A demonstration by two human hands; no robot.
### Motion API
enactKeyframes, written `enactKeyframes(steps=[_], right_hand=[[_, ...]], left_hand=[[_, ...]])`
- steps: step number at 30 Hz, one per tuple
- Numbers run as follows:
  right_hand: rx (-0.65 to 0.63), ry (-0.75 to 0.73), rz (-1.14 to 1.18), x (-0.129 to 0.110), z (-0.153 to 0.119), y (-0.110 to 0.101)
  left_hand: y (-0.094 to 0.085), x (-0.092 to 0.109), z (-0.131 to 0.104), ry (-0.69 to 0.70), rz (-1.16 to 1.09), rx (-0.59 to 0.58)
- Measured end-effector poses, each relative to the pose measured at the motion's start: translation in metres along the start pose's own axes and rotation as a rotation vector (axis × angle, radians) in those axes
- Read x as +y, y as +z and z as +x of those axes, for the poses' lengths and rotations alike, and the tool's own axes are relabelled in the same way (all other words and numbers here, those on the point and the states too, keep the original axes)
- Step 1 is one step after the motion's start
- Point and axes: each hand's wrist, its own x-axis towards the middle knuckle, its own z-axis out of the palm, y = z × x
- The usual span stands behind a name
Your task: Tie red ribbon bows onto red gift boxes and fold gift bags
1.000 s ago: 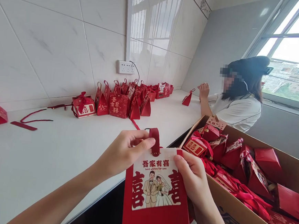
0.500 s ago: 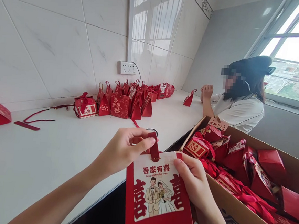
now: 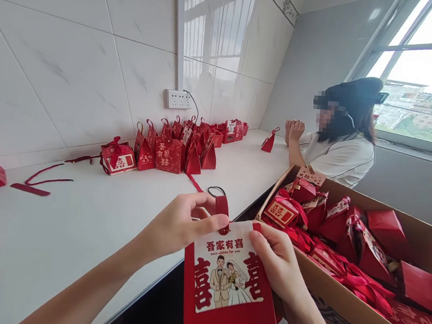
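A red box with a white card [image 3: 229,278] showing a couple in wedding dress hangs upright at the bottom centre. My left hand [image 3: 187,219] pinches the dark red strap [image 3: 221,207] at the top of the box, thumb across its lower part. My right hand [image 3: 278,252] grips the upper right edge of the same box, thumb on the front of the card and the other fingers partly hidden behind. A dark cord loop [image 3: 217,190] sticks up just behind the strap.
A cardboard carton [image 3: 334,296] full of red boxes stands at the right. Several red gift boxes [image 3: 168,154] line the wall on the white table [image 3: 83,231]. A loose red strap [image 3: 30,189] lies at the left. Across the table sits a person [image 3: 346,152], hands together.
My left thumb has moved down the strap, whose upper end now curls over. The whole scene has shifted slightly left in view.
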Motion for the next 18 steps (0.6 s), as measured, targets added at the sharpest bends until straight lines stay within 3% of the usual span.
enactKeyframes(steps=[8, 18], right_hand=[[-0.008, 0.011, 0.005, 0.0022, 0.0020, 0.0001], [0.032, -0.022, -0.053, 0.0049, 0.0064, -0.0045]], left_hand=[[0.0030, -0.0042, 0.0003, 0.094, 0.017, 0.040], [0.0046, -0.0085, 0.0052, -0.011, 0.080, -0.020]])
